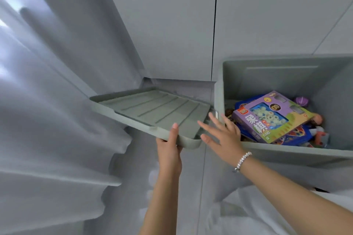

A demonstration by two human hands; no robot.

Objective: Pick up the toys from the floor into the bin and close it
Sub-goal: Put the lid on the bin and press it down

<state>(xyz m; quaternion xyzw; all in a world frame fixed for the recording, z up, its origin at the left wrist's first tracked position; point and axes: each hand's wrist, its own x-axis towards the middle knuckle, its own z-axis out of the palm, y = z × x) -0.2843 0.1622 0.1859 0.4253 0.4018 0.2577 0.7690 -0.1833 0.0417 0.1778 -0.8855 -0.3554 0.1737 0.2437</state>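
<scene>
Our left hand (169,147) grips the near edge of the grey-green ribbed plastic lid (152,112), thumb on top and fingers hidden beneath, holding it roughly level in the air. Our right hand (222,132), with a beaded silver bracelet (242,161) at the wrist, is spread open with straight fingers just beside the lid's right corner; we cannot tell whether the fingertips touch it. Immediately right of both hands stands the grey-green plastic storage bin (286,154), uncovered, its left wall close behind our right hand. Inside it lie toys: a purple boxed game with Chinese characters (267,118) on top of a blue box (294,137), a small purple ball (301,101) and small figures at the far right. Pale sheer curtains (47,101) hang to the left, and grey cabinet panels (172,25) rise behind.
</scene>
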